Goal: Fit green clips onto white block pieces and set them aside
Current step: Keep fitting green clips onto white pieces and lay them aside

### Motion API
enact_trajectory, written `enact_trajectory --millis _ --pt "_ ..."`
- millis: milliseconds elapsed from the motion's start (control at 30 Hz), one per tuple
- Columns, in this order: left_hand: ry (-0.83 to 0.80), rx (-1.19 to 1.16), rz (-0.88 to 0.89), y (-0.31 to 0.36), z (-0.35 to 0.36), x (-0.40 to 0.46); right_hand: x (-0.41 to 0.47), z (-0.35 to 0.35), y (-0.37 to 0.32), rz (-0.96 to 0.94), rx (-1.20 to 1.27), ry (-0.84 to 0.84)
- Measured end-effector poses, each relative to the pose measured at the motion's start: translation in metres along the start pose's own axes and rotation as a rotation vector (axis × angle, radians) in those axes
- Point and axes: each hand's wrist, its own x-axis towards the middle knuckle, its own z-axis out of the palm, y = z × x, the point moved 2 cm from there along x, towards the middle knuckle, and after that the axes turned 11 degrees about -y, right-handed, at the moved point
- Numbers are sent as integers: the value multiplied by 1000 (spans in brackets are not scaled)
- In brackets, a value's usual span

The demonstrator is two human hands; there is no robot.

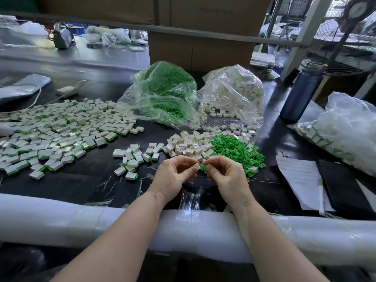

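My left hand point(173, 176) pinches a small white block point(197, 166) just above the black table near its front edge. My right hand point(225, 176) pinches a green clip point(202, 167) and holds it against the block's right side. Directly behind my hands lie a heap of loose white blocks point(189, 144) and a heap of loose green clips point(236, 151). Finished blocks with green clips spread across the left of the table point(57, 131), with a smaller cluster point(134, 157) just left of my hands.
Two open plastic bags stand behind the heaps, one of green clips point(164, 92) and one of white blocks point(234, 92). A blue bottle point(301, 92), a bag of parts point(341, 131) and papers point(301, 180) lie right. White foam padding point(81, 218) covers the front edge.
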Motion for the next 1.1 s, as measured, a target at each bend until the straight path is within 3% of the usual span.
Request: enact_trajectory --millis 500,1100 --pt "-44 55 -9 -2 0 1 1 3 3 2 -48 -11" --pt "-82 129 -15 -3 4 -1 -1 3 -3 74 62 -71"
